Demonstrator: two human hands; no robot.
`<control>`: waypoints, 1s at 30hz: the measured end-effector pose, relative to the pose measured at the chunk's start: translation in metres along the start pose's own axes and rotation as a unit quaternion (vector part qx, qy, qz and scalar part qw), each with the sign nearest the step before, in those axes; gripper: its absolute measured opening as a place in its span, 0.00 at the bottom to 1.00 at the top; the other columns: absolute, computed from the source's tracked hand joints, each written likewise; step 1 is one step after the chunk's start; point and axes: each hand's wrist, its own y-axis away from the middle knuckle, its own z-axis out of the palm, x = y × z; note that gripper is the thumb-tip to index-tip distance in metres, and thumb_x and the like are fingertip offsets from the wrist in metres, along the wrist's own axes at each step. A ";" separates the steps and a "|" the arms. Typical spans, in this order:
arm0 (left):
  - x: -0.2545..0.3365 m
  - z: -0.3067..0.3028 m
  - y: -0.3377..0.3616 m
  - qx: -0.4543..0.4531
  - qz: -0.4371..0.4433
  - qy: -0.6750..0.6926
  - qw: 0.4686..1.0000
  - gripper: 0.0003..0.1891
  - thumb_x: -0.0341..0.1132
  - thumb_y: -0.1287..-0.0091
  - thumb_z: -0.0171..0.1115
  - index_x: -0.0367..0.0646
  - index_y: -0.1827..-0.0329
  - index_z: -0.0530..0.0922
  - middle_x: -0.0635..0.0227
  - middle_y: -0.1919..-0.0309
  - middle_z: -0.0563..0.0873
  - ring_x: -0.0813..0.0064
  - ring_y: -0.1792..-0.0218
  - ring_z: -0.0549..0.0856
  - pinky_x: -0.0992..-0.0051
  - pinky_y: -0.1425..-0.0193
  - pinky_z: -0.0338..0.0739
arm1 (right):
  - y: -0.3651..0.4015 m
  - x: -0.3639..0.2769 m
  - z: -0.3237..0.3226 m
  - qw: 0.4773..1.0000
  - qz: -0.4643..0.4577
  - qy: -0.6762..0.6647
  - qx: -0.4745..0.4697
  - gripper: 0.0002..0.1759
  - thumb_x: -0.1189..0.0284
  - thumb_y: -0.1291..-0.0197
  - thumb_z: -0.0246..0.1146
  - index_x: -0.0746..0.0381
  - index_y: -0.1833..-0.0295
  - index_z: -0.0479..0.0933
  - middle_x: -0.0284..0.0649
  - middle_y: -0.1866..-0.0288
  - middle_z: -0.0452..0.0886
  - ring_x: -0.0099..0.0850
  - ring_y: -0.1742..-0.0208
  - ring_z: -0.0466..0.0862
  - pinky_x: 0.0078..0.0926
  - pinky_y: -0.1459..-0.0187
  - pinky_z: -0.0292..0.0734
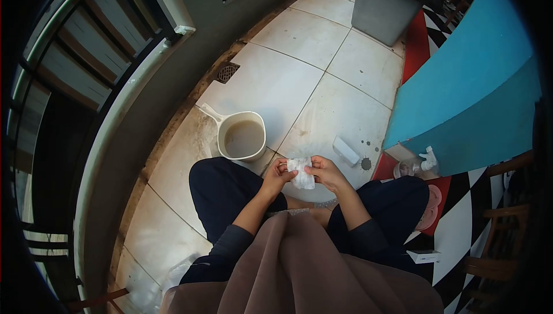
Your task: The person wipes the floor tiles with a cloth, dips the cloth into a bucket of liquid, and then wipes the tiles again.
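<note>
My left hand (pixel 277 177) and right hand (pixel 325 174) pinch one cloth (pixel 301 174) between thumbs and fingers. Ahead and left of my fingers, one dipper (pixel 244 116) of murky water (pixel 244 137) stands on the floor (pixel 276 78). To their right are one white block (pixel 345 150) and, farther, one spray bottle (pixel 429 160). Behind and right, one small box (pixel 423 256) has markings too small to read.

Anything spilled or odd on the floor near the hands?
Yes. Dark spots stand out on the pale tiles right of the white block, the largest ragged; spill or stain, I can't tell. The water in the dipper looks murky.
</note>
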 end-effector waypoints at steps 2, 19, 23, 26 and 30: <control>-0.001 -0.001 -0.001 0.006 -0.006 0.012 1.000 0.17 0.24 0.38 0.62 0.39 0.48 0.69 0.67 0.61 0.83 0.79 0.62 0.83 0.78 0.58 0.76 | -0.001 0.000 -0.003 1.000 0.000 -0.001 0.007 0.12 0.73 0.37 0.60 0.61 0.50 0.71 0.35 0.60 0.82 0.23 0.58 0.82 0.24 0.58 0.78; 0.009 0.005 -0.004 0.002 -0.116 -0.054 0.992 0.19 0.39 0.32 0.55 0.45 0.41 0.66 0.66 0.52 0.81 0.75 0.53 0.81 0.72 0.49 0.72 | -0.063 -0.003 -0.097 0.918 -0.124 0.282 0.249 0.05 0.79 0.39 0.55 0.64 0.57 0.71 0.35 0.65 0.78 0.22 0.64 0.76 0.21 0.63 0.72; 0.009 0.003 -0.004 -0.004 -0.118 -0.055 0.992 0.18 0.40 0.31 0.55 0.45 0.43 0.67 0.66 0.53 0.81 0.76 0.54 0.81 0.73 0.50 0.72 | -0.061 -0.013 -0.114 0.924 -0.059 0.133 0.355 0.07 0.78 0.39 0.56 0.63 0.56 0.71 0.37 0.64 0.79 0.24 0.64 0.77 0.22 0.62 0.72; 0.009 0.005 -0.004 -0.008 -0.122 -0.060 0.991 0.16 0.41 0.31 0.54 0.45 0.44 0.68 0.67 0.54 0.81 0.76 0.54 0.81 0.73 0.50 0.72 | -0.056 -0.014 -0.141 0.814 -0.190 0.310 0.453 0.08 0.75 0.39 0.57 0.66 0.55 0.70 0.44 0.66 0.79 0.37 0.66 0.79 0.33 0.60 0.74; 0.006 0.007 -0.008 -0.017 -0.128 -0.075 0.989 0.14 0.40 0.31 0.54 0.45 0.47 0.71 0.69 0.54 0.82 0.77 0.55 0.81 0.74 0.51 0.71 | -0.041 -0.026 -0.109 0.761 -0.355 0.391 0.376 0.07 0.78 0.41 0.56 0.65 0.57 0.70 0.46 0.62 0.77 0.45 0.60 0.79 0.36 0.58 0.73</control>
